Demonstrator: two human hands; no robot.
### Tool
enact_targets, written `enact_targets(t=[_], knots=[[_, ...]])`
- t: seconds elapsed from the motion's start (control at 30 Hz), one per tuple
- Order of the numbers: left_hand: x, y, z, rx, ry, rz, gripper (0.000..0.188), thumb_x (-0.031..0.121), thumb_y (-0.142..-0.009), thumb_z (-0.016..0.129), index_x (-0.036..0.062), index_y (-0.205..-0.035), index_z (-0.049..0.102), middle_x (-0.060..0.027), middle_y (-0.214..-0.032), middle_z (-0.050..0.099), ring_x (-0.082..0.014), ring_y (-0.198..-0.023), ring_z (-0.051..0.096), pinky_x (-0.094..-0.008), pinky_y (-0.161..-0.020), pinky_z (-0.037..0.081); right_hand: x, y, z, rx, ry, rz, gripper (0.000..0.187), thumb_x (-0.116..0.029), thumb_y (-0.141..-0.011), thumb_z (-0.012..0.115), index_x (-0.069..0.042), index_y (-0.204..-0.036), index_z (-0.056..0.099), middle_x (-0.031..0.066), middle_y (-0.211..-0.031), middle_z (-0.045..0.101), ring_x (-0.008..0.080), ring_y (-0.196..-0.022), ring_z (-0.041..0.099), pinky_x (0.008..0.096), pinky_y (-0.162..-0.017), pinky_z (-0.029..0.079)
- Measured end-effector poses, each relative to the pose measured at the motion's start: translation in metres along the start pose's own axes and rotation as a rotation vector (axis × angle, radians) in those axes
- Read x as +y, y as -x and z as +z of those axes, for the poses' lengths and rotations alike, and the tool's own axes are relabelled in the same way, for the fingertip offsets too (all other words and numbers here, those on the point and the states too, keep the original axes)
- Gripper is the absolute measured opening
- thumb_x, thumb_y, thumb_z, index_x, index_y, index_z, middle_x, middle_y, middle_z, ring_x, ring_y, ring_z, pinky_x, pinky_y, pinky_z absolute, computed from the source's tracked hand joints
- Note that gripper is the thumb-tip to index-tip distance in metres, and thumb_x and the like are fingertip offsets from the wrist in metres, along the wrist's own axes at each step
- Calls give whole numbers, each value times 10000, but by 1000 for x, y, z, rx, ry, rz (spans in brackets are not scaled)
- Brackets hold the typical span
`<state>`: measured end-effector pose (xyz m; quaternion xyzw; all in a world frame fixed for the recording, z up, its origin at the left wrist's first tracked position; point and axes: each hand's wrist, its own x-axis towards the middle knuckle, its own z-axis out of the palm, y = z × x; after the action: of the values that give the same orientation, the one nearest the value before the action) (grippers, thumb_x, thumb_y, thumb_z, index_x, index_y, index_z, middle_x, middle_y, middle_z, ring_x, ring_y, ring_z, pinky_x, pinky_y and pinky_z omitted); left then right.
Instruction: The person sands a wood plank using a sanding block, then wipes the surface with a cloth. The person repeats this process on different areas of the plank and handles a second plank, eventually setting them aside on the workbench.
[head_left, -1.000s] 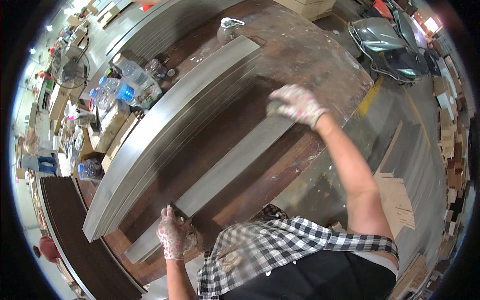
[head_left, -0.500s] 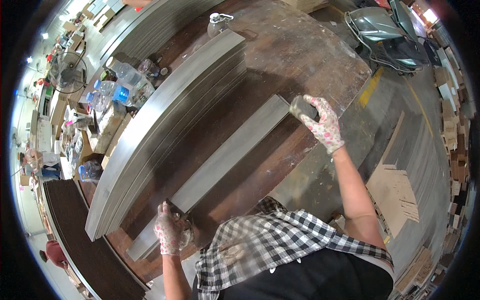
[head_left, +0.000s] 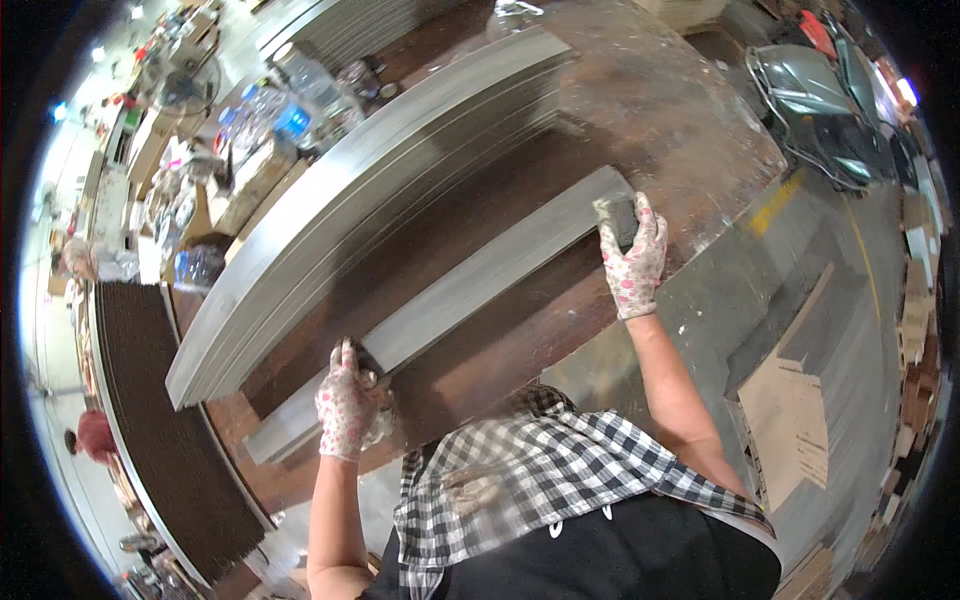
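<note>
A long, narrow grey board (head_left: 490,265) lies slantwise on the dark brown table, from lower left to upper right. My right hand (head_left: 632,270), in a white glove with pink flower print, grips a small dark grey block (head_left: 622,218) at the board's far right end. In a matching glove, my left hand (head_left: 343,405) rests across the board towards its near left end. Its fingers curl over a dark, greyish thing, mostly hidden, that I cannot make out. Beyond the board stands a tall stack of similar grey boards (head_left: 345,205).
Plastic bottles (head_left: 292,118) and clutter sit behind the stack. A dark ridged stack (head_left: 165,420) stands at the left. To the right, past the table edge, are a scooter (head_left: 815,105) and a cardboard sheet (head_left: 785,430) on the floor. Another person (head_left: 97,436) is at the far left.
My view has turned slightly. The block in my right hand has come from just off the board's end onto its end edge. My left hand stays at the same part of the board.
</note>
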<state>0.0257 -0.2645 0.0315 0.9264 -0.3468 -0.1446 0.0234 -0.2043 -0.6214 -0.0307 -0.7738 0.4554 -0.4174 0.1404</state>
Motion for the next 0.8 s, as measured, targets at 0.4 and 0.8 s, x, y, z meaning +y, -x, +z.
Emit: enact_targets(t=[0.4,0.8], knots=[[-71,110,9,31,399,133,507,117,-702,758,138,-1202,678,-108,-1098,703,-317,-984,689,-394,-834,563,-115,126,37,-177,-69,-243,613,-123,-794,757,-13,-1349,521,176,-1120,536,346,-1027,562,448,-866,495],[-212,209,61,64,610,-72,405,275,-842,639,140,-1223,661,-113,-1112,702,-337,-959,689,-441,-807,569,-340,308,76,-660,-283,-665,668,-176,-729,794,-25,-1336,560,174,-1155,587,357,-1071,565,470,-910,473]])
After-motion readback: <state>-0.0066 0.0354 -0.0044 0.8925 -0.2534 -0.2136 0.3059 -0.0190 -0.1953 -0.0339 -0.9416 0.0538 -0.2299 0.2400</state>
